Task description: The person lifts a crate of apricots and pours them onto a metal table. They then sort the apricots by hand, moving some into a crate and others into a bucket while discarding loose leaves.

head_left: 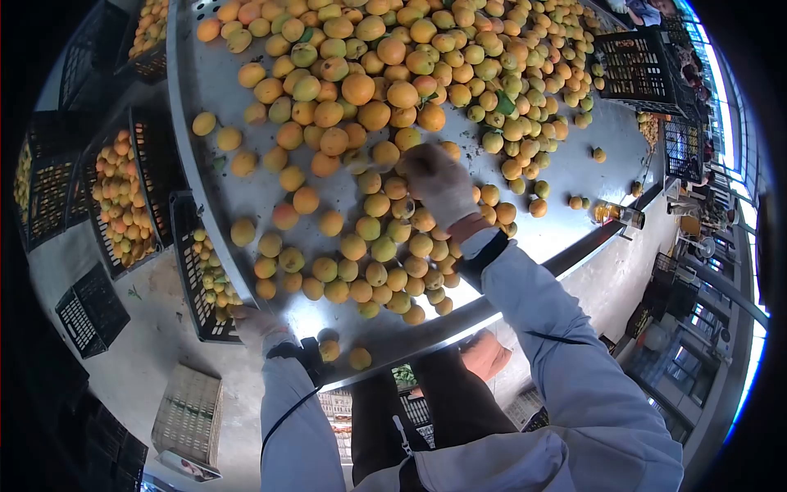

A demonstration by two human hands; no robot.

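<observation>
Yellow-orange apricots (375, 115) with green patches lie over a metal sorting table (246, 193). My right hand (438, 184), in a pale glove, is among the apricots at mid-table. Its fingers look curled, but whatever they hold is hidden; a blurred streak shows to their left. At the table's left rim, my left hand (258, 322) is beside a black crate (197, 283) of greenish apricots (215, 283). The fingers of that hand are mostly out of sight. Two apricots (329, 350) lie near my left wrist.
Black crates with apricots stand left, including one crate (156, 176) near the table. An emptier black crate (93, 310) and a pale crate (188, 414) rest on the floor. A jar-like container (616, 215) stands on the right edge. People and crates (635, 70) are at the far end.
</observation>
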